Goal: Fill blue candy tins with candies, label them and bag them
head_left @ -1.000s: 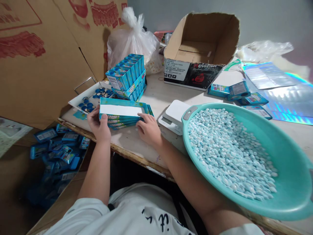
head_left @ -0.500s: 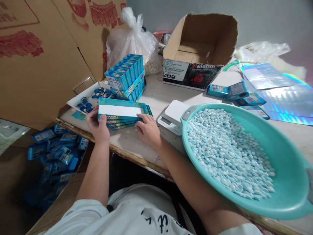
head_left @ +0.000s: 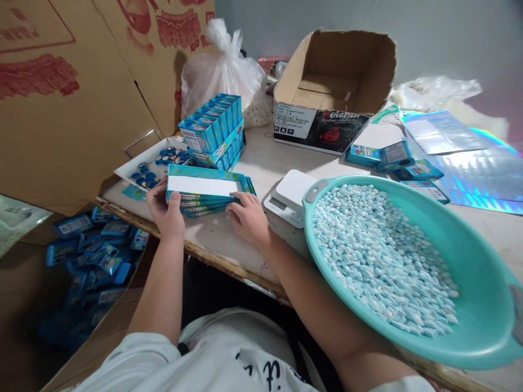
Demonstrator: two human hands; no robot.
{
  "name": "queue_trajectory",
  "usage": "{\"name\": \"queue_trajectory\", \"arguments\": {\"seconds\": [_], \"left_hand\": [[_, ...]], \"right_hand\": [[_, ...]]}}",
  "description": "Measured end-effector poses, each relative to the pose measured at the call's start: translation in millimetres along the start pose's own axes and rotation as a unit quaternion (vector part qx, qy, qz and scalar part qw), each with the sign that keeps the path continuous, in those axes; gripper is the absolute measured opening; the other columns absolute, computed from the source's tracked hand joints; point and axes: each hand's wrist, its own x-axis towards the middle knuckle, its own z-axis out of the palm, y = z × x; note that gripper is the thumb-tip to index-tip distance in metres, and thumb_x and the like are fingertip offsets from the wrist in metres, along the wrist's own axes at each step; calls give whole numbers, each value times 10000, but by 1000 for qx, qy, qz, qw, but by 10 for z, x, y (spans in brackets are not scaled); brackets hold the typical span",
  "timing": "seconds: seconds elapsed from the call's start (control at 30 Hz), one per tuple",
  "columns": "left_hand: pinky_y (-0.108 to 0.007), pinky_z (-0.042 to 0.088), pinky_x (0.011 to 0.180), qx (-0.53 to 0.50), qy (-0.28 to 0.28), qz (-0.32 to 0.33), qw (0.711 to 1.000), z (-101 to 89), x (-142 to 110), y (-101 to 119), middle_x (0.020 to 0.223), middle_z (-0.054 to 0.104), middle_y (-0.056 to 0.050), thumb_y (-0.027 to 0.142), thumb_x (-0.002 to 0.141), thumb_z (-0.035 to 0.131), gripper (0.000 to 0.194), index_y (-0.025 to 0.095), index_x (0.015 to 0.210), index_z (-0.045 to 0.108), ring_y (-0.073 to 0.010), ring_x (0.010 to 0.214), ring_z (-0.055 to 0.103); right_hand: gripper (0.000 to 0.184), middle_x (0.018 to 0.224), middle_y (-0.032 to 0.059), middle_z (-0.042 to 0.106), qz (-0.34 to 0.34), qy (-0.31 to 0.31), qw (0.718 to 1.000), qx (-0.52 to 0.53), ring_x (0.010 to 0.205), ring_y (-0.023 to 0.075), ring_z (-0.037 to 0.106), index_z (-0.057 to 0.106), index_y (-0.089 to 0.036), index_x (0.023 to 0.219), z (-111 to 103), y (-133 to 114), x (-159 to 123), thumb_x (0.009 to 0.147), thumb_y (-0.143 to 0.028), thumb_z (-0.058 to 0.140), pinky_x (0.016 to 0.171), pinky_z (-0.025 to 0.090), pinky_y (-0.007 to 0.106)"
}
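Several trays (head_left: 204, 203), stacked and slightly fanned at the right, lie near the front edge of the table (head_left: 255, 155). Left hand (head_left: 166, 212): grasping the trays at their left end, thumb against the front wall of the uppermost. Right hand (head_left: 249, 216): fingers bent, touching the front right corner; whether it grips cannot be told. Behind the trays: boxes (head_left: 210, 130) in two tiers. Left of these: blue caps (head_left: 144, 177) in a white bin (head_left: 133, 162). To the right: a scale (head_left: 293, 188), then a basin (head_left: 482, 305) of pale pieces (head_left: 379, 256). Farther back: an open carton (head_left: 296, 128).
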Motion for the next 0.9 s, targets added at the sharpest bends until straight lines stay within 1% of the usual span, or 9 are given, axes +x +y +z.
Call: {"name": "queue_trajectory", "arguments": {"seconds": [0.07,0.13,0.23,0.33,0.4,0.53,0.63,0.77,0.9], "left_hand": [[-417,470,1108,-3,0,0,1000,-2,-3,4,1246,676,-123,587,793,760,525,202,1097,573,-267,1270,613],[-417,466,1112,-5,-1,-1,1000,-1,-6,6,1248,676,-124,573,798,762,515,202,1101,572,-264,1271,612],[-415,466,1111,-20,0,1,1000,1,-14,12,1272,675,-128,549,803,766,497,204,1104,574,-258,1261,622],[-415,464,1112,-26,1,-2,1000,-2,-27,27,1287,675,-130,526,817,759,467,205,1106,581,-256,1258,627],[-420,463,1112,-17,0,-3,1000,-6,-35,40,1292,674,-129,542,825,740,463,207,1102,582,-258,1258,627],[-428,463,1109,-20,-2,13,1000,-15,-46,66,1285,679,-126,549,806,748,464,207,1077,588,-270,1255,631],[-434,467,1100,-50,1,24,998,-22,-51,84,1241,701,-126,500,845,708,372,199,1036,604,-266,1216,653],[-433,496,1054,-33,18,1,999,-20,-59,106,1161,721,-115,530,892,591,337,201,963,611,-265,1159,670],[-404,502,1037,-38,39,-25,998,15,-58,124,1131,719,-106,563,905,560,371,198,941,618,-253,1127,669]], "right_hand": [[202,1360,103,637,0,7,1000,4,1262,276,549,730,-239,1001,11,4,-1,958,-172,545,1094,395,442],[245,1370,103,639,3,15,1000,18,1279,273,551,718,-240,1117,18,2,-4,959,-176,541,1107,390,441],[435,1360,102,658,17,30,998,50,1273,269,574,598,-224,1373,22,-6,-10,941,-179,559,1104,399,428],[533,1273,106,703,40,33,997,64,1164,271,633,499,-208,1476,37,-6,-17,947,-216,565,1038,446,418],[497,1215,110,718,41,24,997,54,1109,278,648,525,-206,1456,50,3,-20,964,-254,573,987,468,417],[389,1162,111,717,20,3,999,32,1082,277,651,628,-206,1347,61,21,-19,974,-320,625,931,476,411],[379,1138,108,714,15,-7,1000,18,1066,274,650,654,-205,1310,53,23,-18,955,-340,673,911,477,404],[323,1088,96,712,0,-6,1000,7,1036,263,649,684,-200,1239,47,19,-23,951,-347,691,881,474,384],[287,1038,88,707,-12,3,1000,-3,995,256,647,697,-190,1163,47,14,-21,957,-390,686,851,470,372]]}}
